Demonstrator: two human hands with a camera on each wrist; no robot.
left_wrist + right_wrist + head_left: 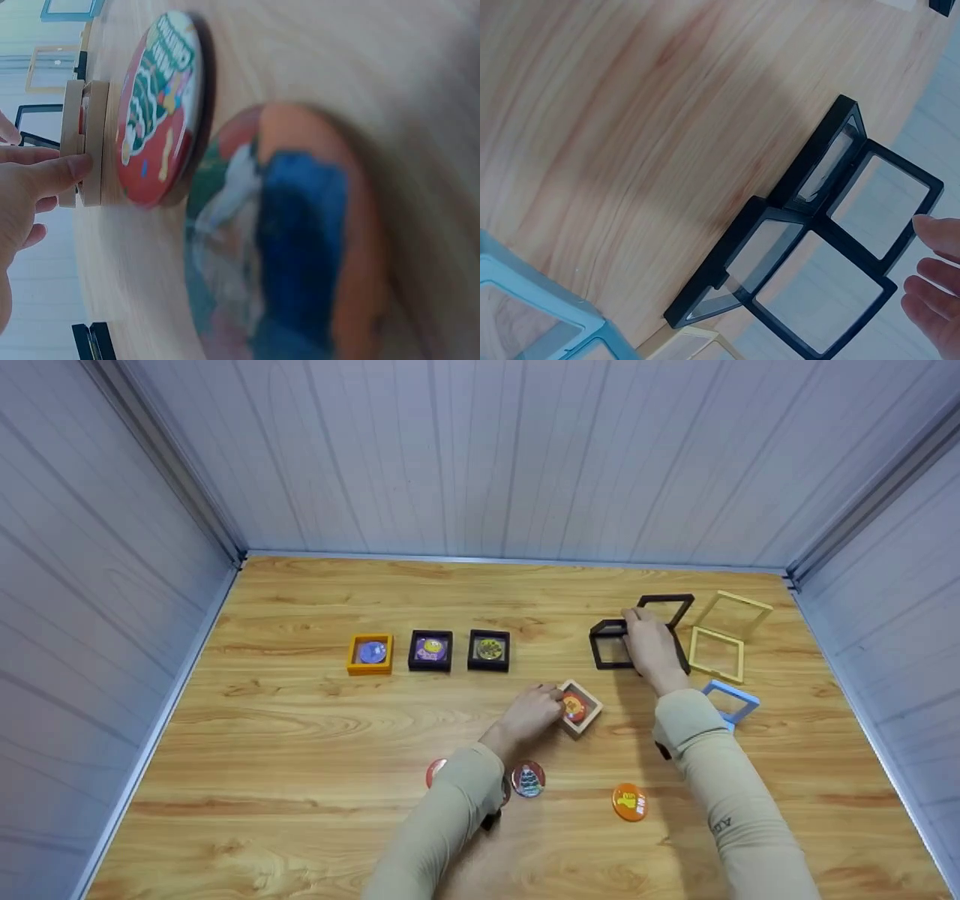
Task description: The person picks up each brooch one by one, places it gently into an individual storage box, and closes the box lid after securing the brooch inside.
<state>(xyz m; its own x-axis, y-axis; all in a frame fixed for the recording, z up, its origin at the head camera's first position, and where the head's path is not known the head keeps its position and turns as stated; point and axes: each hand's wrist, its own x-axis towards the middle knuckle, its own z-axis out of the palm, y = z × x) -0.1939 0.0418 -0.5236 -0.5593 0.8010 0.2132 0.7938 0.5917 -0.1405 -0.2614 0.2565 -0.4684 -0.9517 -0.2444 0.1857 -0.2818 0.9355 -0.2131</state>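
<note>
Left grip [531, 711] holding pale wooden frame [576, 730] mid-table, orange badge [575, 707] showing inside | right grip [651, 643] resting by raised lid [906, 162] of open black frame [613, 665], cannot tell whether pinching | tree badge [529, 778] lying on table [300, 780] nearer person

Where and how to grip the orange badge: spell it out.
Best pinch the orange badge at opposite points of its round rim, coming straight down from above. It lies flat on the table with its whole rim uncovered, so the edge likely offers the surest hold.
</note>
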